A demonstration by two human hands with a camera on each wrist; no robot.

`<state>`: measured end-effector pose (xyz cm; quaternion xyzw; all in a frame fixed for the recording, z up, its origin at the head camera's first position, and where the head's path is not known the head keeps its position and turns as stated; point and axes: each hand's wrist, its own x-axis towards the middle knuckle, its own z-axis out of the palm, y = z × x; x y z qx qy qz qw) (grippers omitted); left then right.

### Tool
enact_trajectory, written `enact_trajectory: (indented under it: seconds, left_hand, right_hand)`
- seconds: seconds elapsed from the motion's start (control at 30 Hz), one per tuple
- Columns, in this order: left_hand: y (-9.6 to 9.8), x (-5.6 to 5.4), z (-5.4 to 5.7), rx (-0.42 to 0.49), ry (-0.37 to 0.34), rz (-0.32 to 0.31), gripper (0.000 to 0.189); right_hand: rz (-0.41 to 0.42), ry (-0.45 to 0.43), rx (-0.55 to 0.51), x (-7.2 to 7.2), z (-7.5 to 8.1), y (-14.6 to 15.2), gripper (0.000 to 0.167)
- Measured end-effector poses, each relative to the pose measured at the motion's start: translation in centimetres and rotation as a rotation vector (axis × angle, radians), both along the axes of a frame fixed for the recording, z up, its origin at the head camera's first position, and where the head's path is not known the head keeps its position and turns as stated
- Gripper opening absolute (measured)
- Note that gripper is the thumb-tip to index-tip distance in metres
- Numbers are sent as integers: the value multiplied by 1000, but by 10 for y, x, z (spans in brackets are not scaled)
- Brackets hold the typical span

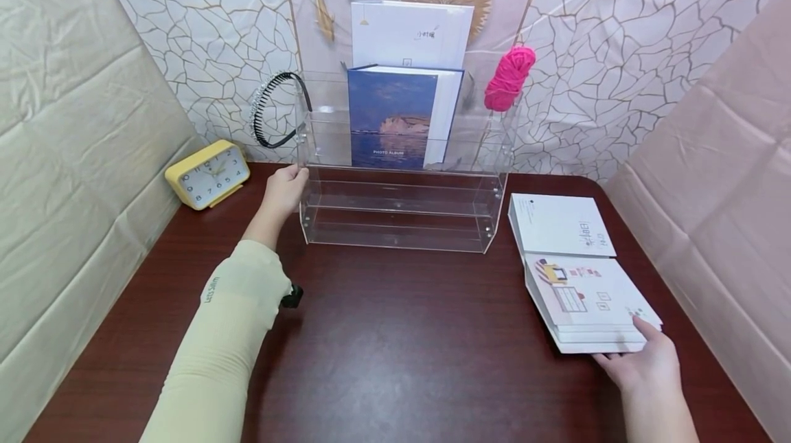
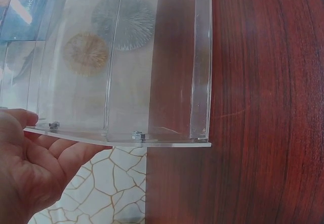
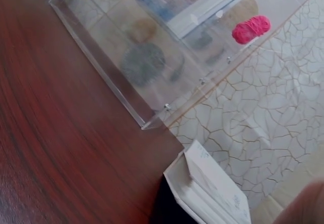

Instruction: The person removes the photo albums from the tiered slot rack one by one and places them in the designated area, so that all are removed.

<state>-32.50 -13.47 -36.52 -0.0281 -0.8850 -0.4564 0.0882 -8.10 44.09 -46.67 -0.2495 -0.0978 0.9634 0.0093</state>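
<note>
A clear acrylic rack (image 1: pixel 398 209) with tiers stands at the back of the table. My left hand (image 1: pixel 287 189) grips its left side panel, and in the left wrist view the thumb lies inside the panel with the fingers outside. At the right lie two white albums: a plain one (image 1: pixel 562 226) farther back and one with a cartoon cover (image 1: pixel 587 299) nearer me. My right hand (image 1: pixel 649 360) holds the cartoon album by its near end, thumb on top and fingers under the edge. Only a blurred bit of that hand (image 3: pixel 304 209) shows in the right wrist view.
A blue photo album (image 1: pixel 392 117) and a white one (image 1: pixel 408 34) stand in the rack's upper tiers. Pink yarn (image 1: pixel 509 79) hangs at its right corner, a black toothed headband (image 1: pixel 259 113) at its left. A yellow clock (image 1: pixel 209 175) sits at the back left.
</note>
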Motion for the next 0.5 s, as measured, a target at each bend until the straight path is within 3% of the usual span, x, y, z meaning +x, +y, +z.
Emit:
enact_trajectory:
  seconds: [0.13,0.3,0.37,0.5]
  left_hand:
    - [0,-1,0,0,8,1,29]
    - [0,-1,1,0,8,-1,30]
    - [0,-1,1,-4,0,-5,30]
    - [-1,-1,0,-9,-13,-7,31]
  right_hand:
    - [52,-43,53,8,10,-3,35]
    - [66,-254,167,15,51,-34,62]
    - [61,-286,177,17,60,-43,64]
    - [76,-258,209,21,54,-42,67]
